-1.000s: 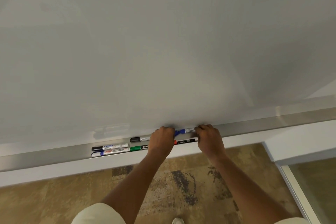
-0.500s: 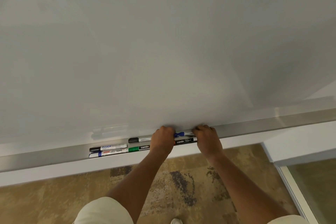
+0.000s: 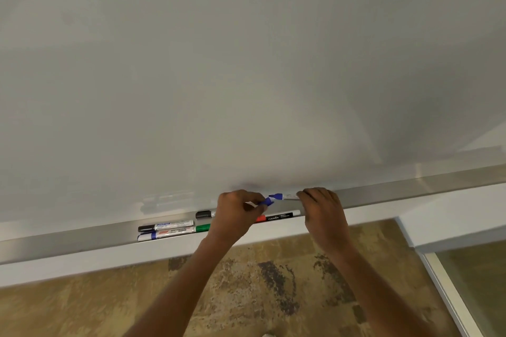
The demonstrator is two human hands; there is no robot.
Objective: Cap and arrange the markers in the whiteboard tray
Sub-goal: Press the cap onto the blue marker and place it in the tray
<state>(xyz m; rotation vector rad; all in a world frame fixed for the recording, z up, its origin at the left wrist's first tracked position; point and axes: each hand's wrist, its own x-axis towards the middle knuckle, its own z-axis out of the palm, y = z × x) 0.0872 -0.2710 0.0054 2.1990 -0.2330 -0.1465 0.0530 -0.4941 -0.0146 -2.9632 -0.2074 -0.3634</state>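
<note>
My right hand [image 3: 323, 208] grips the white barrel of a blue marker [image 3: 284, 196], whose blue tip points left and is bare. My left hand [image 3: 236, 213] pinches the blue cap [image 3: 267, 201] just left of and slightly below that tip, apart from it. Both are held above the metal whiteboard tray [image 3: 82, 235]. In the tray lie a red marker [image 3: 276, 217], a green marker [image 3: 203, 227] partly hidden by my left hand, a black-capped marker [image 3: 204, 214], another black-capped marker [image 3: 164, 226] and a blue-capped marker [image 3: 164, 234].
The whiteboard [image 3: 246, 76] fills the upper view. Below the tray runs a white ledge [image 3: 82, 262], then patterned brown carpet [image 3: 260, 282]. A glass panel with a white frame [image 3: 449, 295] stands at lower right.
The blue cap and the marker's tip were together half a second ago; now they are apart, with my left hand shifted slightly left and down holding the cap.
</note>
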